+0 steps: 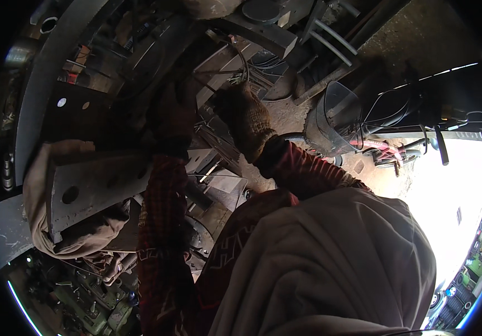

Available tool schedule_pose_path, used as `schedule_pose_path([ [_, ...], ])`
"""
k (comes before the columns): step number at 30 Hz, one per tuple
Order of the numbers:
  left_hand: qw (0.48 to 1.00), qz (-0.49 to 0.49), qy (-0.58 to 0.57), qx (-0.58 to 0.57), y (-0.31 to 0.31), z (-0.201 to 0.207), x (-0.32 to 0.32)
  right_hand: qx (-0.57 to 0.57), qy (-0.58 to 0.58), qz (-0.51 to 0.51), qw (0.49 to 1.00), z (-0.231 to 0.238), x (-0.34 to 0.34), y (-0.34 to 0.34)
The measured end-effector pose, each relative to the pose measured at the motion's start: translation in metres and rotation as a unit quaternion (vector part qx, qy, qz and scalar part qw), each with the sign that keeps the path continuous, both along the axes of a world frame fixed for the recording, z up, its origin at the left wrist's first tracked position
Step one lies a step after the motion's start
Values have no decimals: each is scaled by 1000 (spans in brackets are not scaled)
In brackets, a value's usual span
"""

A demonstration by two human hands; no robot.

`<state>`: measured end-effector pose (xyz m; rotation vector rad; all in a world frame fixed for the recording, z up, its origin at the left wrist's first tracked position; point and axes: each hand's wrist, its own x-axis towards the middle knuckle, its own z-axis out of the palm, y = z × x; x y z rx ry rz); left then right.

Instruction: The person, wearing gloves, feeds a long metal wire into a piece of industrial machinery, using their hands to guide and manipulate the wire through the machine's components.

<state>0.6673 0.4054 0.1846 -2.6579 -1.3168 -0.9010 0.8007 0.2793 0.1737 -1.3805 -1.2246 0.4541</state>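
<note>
My right hand [241, 112], in a tan knitted work glove, reaches forward at the middle and looks closed. A thin dark rod [204, 84] lies at its fingertips, and a dark cable [245, 64] curves just beyond it. What the fingers hold is lost in the shadow. My left hand [171, 115] is in deep shade to the left, near dark metalwork; its fingers cannot be made out. Both sleeves are red and dark checked. Beside my left forearm stands a grey metal beam [92, 182] with round holes, and a brown cloth [36, 196] hangs over its end.
Metal bars [216, 140] and scraps lie below my hands. To the right stand a wire mesh basket [336, 120] and a red bicycle [384, 150] by a bright opening. A thick square-ended metal bar [263, 39] juts in at the top. Green machinery [95, 308] is at the lower left.
</note>
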Motion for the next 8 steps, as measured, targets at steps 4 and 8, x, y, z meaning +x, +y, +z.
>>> schedule_pose_path([
  [4,998,12,-44,-41,1,5,5,-113,-344,7,932,6,38,-3],
  [8,995,36,-43,-87,2,7,5,-196,-334,114,915,11,72,13],
])
